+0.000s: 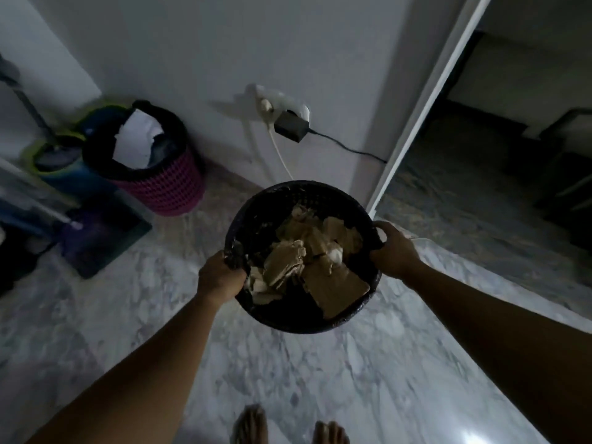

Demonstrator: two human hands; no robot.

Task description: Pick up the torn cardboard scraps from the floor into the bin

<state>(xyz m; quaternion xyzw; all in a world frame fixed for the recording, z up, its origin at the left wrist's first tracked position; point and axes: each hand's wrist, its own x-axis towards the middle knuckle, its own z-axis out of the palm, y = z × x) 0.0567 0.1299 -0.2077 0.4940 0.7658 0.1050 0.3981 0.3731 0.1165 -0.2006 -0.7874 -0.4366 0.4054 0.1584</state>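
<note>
Cardboard scraps (315, 267), torn and brown, lay heaped inside a round black mesh bin (275, 209), with the largest flat piece leaning against its near right wall. No scraps showed on the floor in view. The bin was held out in front of the person, above the floor, its open mouth tipped towards the camera.

The left hand (219, 278) gripped the bin's left rim, fingers curled over the edge and the thumb on the inner side. The right hand (395, 251) gripped the right rim, fingers wrapped round the outside and the thumb hooked over the top. Both bare forearms reached in from the lower corners of the view.

Below the bin spread a grey-white marble floor (288, 373), and the toes of two bare feet (250, 424) showed at the bottom edge. Behind the bin, a white socket plate (299, 110) on the wall carried a black adapter (291, 126) with a black cable (349, 149) running right, and a white cable (282, 158) hanging down. To the left, against the wall, stood a pink lattice basket (169, 190) with a black liner and white paper (134, 139) inside. Beside it sat a green-and-blue mop bucket (54, 165). On the right, a white door frame (426, 104) edged a dark room.
</note>
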